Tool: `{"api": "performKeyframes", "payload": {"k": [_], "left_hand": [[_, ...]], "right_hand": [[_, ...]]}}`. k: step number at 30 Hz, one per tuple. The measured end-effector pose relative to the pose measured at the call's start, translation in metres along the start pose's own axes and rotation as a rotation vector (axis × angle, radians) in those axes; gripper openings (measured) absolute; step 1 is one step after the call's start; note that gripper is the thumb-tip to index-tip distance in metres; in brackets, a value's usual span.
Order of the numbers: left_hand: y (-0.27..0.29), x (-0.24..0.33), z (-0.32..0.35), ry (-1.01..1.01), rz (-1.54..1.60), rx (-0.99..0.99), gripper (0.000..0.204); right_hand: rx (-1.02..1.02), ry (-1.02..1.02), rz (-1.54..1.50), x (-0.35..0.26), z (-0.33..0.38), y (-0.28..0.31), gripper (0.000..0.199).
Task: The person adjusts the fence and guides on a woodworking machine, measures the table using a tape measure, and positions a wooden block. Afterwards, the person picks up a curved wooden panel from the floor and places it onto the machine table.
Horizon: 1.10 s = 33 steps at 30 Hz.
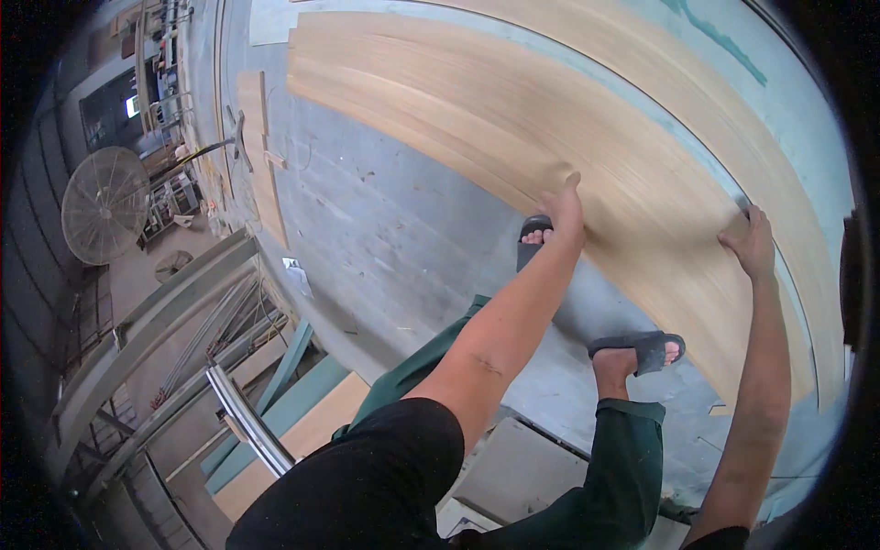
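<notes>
A long, thin light-wood sheet (440,101) stretches diagonally across the grey work surface (403,220). At its near edge, my left hand (566,209) rests against the wood, thumb raised and fingers stretched out. My right hand (753,246) touches the far edge of the same sheet, its thumb and fingers spread apart. Small shadows lie on the wood beside both hands. Beyond a narrow pale gap lies a second light-wood sheet (706,101). My feet, in dark sandals (646,352), stand on the surface beside the near edge.
A narrow wood strip (261,156) lies at the surface's left end. Past it stands a large round fan (105,206). Metal beams (156,321) and teal and wood boards (289,417) fill the lower left. A pale green area (724,46) lies beyond the second sheet.
</notes>
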<state>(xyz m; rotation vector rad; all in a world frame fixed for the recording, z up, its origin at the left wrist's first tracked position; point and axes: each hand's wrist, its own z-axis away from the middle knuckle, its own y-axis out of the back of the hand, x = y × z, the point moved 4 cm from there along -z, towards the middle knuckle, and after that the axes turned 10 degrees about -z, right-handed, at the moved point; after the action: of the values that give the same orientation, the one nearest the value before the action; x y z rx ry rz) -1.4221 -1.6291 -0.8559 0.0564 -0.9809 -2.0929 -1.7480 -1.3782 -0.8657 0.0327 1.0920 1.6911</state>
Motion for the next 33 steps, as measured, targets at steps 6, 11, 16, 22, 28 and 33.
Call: {"api": "performKeyframes", "payload": {"k": [6,11,16,22,28,33], "left_hand": [[0.003,0.005,0.015,0.099,0.055,-0.158,0.107],[0.003,-0.003,-0.007,-0.005,0.13,-0.083,0.11],[0.004,-0.027,-0.013,0.058,0.298,-0.052,0.103],[0.045,-0.027,-0.059,-0.075,0.906,-0.426,0.076],[0.097,0.002,0.077,-0.175,0.891,-0.81,0.048],[0.18,0.01,0.195,-0.227,0.833,-0.947,0.044]], "right_hand": [[-0.04,0.04,-0.21,0.003,0.004,0.022,0.059],[-0.13,-0.014,-0.469,-0.002,0.021,0.033,0.047],[-0.302,-0.117,-0.665,-0.069,0.094,0.055,0.027],[-0.121,0.371,-0.251,-0.138,0.204,0.04,0.024],[-0.02,0.453,0.013,-0.204,0.332,0.087,0.057],[0.043,0.353,0.168,-0.265,0.421,0.176,0.062]]}}
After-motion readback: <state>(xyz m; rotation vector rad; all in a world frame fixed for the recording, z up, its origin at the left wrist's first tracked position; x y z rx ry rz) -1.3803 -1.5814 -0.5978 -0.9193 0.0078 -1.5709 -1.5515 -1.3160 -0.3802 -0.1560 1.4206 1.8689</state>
